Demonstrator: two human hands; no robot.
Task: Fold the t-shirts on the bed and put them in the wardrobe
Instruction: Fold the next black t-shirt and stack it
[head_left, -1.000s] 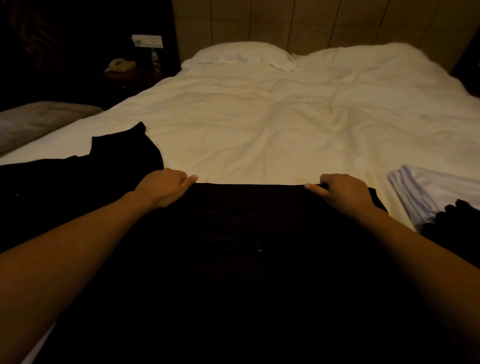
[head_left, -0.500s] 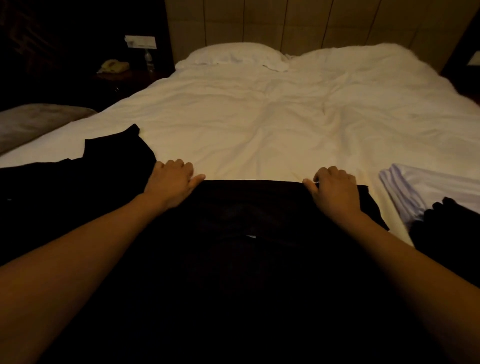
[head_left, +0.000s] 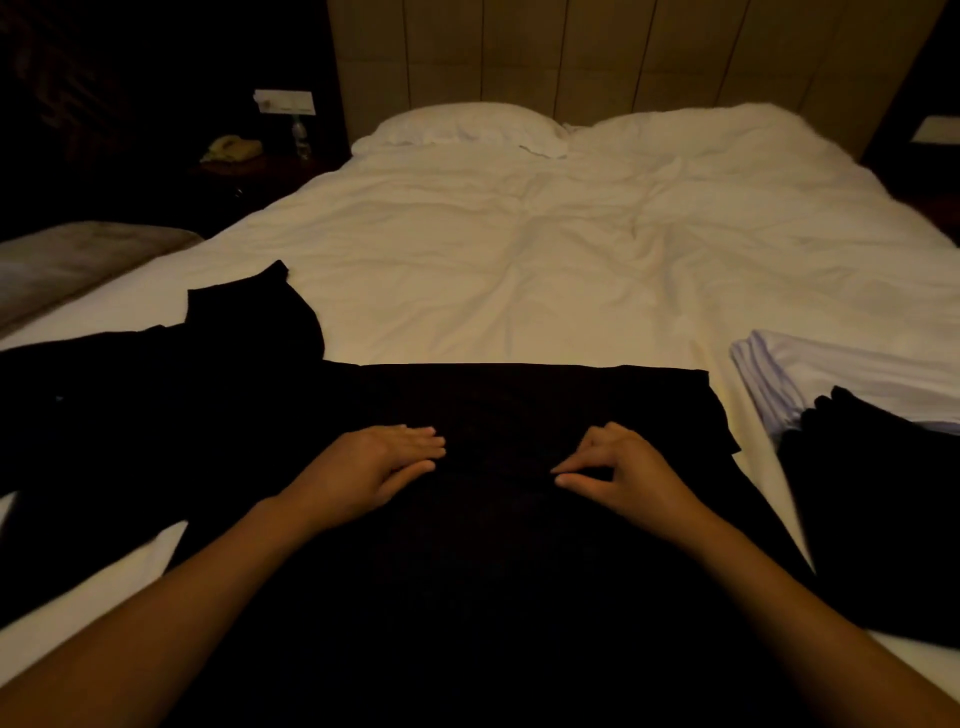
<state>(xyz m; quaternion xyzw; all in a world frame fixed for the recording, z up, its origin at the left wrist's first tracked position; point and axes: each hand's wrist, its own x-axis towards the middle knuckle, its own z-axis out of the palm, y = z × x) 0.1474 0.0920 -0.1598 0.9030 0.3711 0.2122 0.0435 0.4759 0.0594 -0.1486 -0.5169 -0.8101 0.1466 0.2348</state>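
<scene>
Nearest, two bare forearms reach over a black t-shirt (head_left: 519, 571) spread across the foot of the bed (head_left: 519, 260). A second ago both hands were out at the shirt's far corners, on its folded edge; now they have drawn back toward the person and in toward the middle of the cloth. The left hand (head_left: 374, 467) lies flat, its fingers (head_left: 421, 441) straight and pressed on the fabric, gripping nothing. The right hand (head_left: 628, 467) rests beside it, its thumb and forefinger brought together, but the cloth is too dark for me to tell whether they nip a pleat. I take it the far fold is set and is being smoothed before the next fold (so this shirt is only partly done, and nothing has gone to the wardrobe, which I cannot see from here).

To the left, touching the spread shirt, another black garment (head_left: 156, 389) lies loose with a sleeve pointing up the bed. To the right, just beside the shirt's corner, sits a folded white cloth (head_left: 831, 369) with a dark garment (head_left: 883, 493) partly on it. Beyond is rumpled white bedding, then a pillow (head_left: 462, 127) against a panelled headboard (head_left: 571, 52). On the nightstand at far left stand a telephone (head_left: 231, 149) and a small bottle (head_left: 300, 137), under a pale wall plate (head_left: 284, 101); any writing there is too small to read, and I see no brand or label anywhere.
</scene>
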